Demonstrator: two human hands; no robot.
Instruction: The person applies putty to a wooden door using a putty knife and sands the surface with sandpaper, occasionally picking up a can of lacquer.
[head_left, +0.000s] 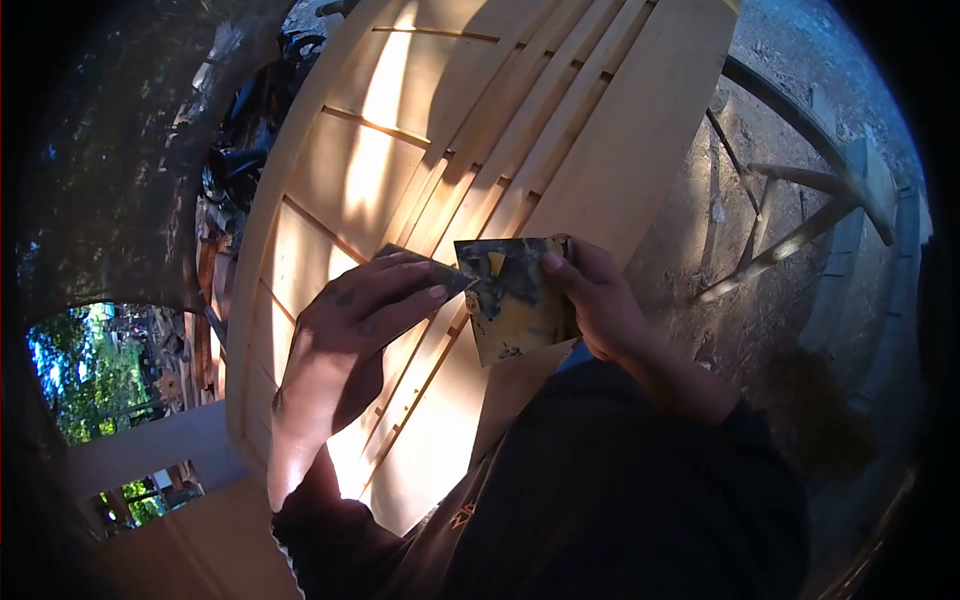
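My left hand (350, 315) is closed on a thin dark putty knife (450, 275), its blade pointing right. The tip of that blade meets, or comes very near, the left edge of a flat, roughly square plate (515, 310) smeared with black and yellowish putty. On the plate's right side, my right hand (597, 295) grips the edge with the thumb on top. Beneath both hands lies a large pale wooden panel (620, 140) with long slats and grooves along its middle. Short dark slots cross its left part.
Brown ground lies to the right, with a wooden frame of poles (800, 180) on it. Dark clutter (240, 170) and stacked boards (207, 320) stand beyond the panel's left edge. A bright strip of sunlight falls across the panel.
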